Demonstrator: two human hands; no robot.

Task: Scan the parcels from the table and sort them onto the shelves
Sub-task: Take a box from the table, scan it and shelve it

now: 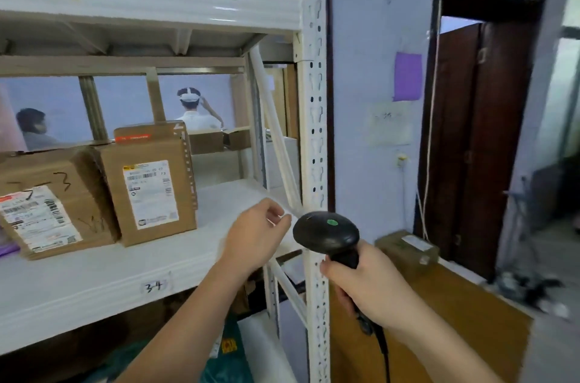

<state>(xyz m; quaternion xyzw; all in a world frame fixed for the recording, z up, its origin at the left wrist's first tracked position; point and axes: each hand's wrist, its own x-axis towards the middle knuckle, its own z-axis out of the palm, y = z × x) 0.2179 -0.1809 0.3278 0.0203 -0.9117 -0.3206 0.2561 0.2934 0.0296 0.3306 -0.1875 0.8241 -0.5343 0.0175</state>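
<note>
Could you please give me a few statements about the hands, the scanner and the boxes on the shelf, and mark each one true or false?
1. The right hand grips the scanner. True.
2. The left hand holds a box. False: it holds nothing and hovers over the shelf.
3. Two labelled boxes stand on the shelf, the left box beside the right box. True.
4. The scanner is white. False: it is black with a green dot on top.
5. The scanner lies on the shelf. False: it is held in the air.

two parcels (125,194) on shelf (94,282), left | scanner (326,232) right, before upright post (315,131)
</note>
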